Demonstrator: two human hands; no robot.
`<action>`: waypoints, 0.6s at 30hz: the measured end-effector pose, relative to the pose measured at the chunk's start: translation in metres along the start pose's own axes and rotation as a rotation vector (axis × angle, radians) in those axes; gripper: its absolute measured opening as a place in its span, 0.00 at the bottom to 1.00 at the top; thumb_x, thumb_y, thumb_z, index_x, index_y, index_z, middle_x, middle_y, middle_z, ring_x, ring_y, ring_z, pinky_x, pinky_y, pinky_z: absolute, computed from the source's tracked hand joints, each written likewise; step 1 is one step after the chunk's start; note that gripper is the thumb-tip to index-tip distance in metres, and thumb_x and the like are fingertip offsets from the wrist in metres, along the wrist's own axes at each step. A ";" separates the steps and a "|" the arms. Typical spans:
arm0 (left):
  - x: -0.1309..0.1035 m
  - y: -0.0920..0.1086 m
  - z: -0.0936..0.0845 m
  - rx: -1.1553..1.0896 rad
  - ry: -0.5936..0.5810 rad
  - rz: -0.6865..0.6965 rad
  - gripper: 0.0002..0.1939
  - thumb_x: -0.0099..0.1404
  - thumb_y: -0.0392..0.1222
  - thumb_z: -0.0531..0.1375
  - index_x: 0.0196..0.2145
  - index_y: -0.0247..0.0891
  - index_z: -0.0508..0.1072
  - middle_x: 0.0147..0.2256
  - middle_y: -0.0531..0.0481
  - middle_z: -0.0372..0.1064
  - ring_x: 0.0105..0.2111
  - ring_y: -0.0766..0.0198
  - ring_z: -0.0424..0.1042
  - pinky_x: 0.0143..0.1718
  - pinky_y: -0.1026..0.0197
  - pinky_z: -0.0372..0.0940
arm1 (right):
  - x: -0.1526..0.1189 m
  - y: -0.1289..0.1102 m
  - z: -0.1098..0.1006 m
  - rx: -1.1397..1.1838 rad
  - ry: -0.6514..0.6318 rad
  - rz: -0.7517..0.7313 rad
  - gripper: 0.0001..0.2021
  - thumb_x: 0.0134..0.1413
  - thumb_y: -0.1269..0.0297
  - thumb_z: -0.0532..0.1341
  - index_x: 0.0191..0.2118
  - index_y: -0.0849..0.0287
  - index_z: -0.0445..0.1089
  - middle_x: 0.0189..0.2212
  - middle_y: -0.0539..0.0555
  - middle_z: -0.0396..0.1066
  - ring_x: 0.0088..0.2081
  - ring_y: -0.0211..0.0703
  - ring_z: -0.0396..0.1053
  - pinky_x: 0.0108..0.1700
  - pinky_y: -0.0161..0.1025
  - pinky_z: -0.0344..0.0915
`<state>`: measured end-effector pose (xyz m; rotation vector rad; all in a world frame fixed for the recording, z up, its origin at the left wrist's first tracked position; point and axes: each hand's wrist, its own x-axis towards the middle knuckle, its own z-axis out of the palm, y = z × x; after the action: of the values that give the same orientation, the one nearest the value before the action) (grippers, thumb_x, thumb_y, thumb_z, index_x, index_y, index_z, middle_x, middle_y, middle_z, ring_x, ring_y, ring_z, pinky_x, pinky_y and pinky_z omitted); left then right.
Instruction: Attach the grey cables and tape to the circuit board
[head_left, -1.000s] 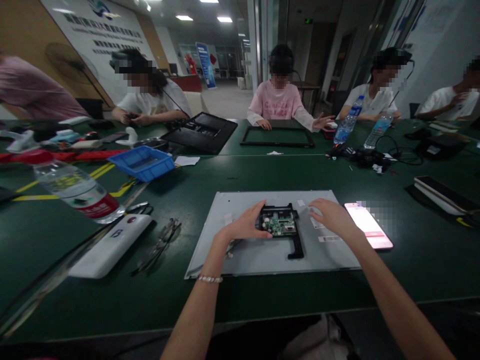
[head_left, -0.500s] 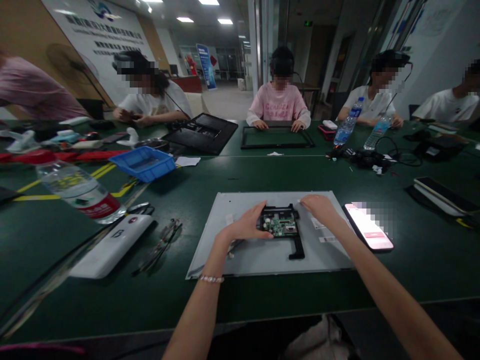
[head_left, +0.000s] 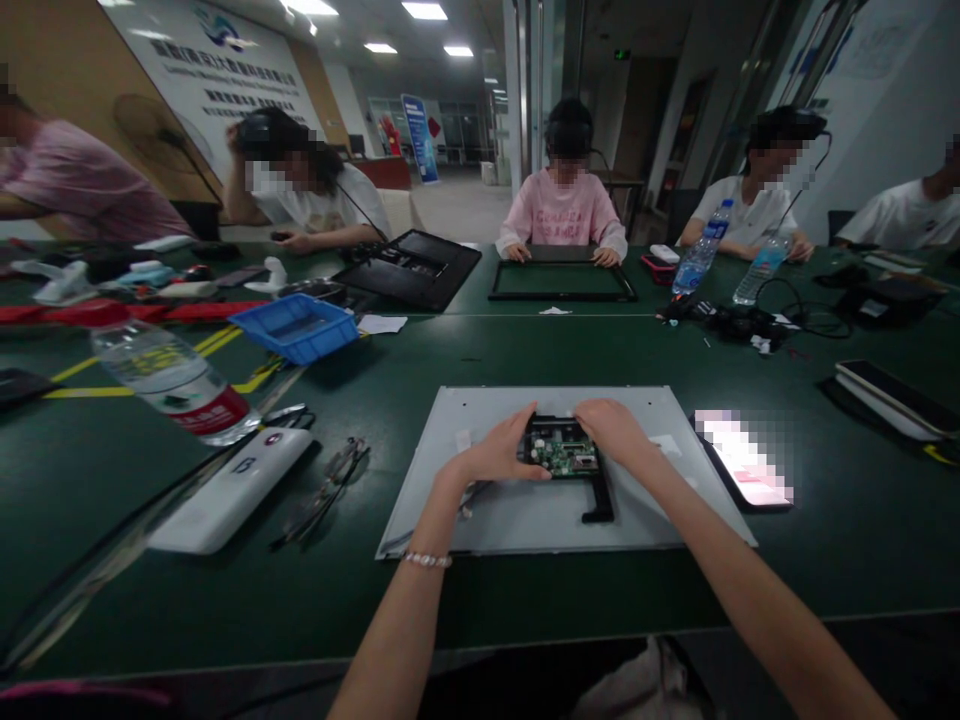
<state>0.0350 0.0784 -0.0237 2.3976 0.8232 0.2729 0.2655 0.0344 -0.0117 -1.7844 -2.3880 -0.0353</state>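
Note:
A green circuit board [head_left: 564, 452] in a black plastic bracket [head_left: 601, 497] lies on a pale grey flat panel [head_left: 450, 520]. My left hand [head_left: 501, 448] grips the bracket's left side, thumb at the near edge and fingers at the far left corner. At the bracket's upper right corner rests my right hand [head_left: 611, 428], its fingers pressed together; whatever is under the fingertips is hidden. A cable runs along the panel's lower left, partly behind my left wrist.
A lit phone [head_left: 742, 460] lies right of the panel. To the left are a white power bank [head_left: 232, 490], thin cables [head_left: 326, 490], a bottle [head_left: 176, 380] and a blue tray [head_left: 300, 330]. Across the table [head_left: 480, 350], a person holds a black frame [head_left: 562, 296].
My right hand has moved left, from the panel's bare right part to the bracket's upper right corner. My left hand stays on the bracket. The view has shifted slightly.

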 end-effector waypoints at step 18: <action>0.000 0.005 -0.001 0.008 -0.003 -0.006 0.57 0.50 0.61 0.62 0.64 0.34 0.34 0.64 0.34 0.38 0.62 0.44 0.44 0.61 0.45 0.44 | -0.005 0.003 0.003 0.065 -0.014 0.021 0.13 0.61 0.68 0.49 0.44 0.60 0.70 0.41 0.57 0.72 0.45 0.42 0.68 0.46 0.34 0.59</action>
<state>0.0370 0.0750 -0.0203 2.4017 0.8311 0.2645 0.2692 0.0303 -0.0156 -1.7862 -2.3521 0.0567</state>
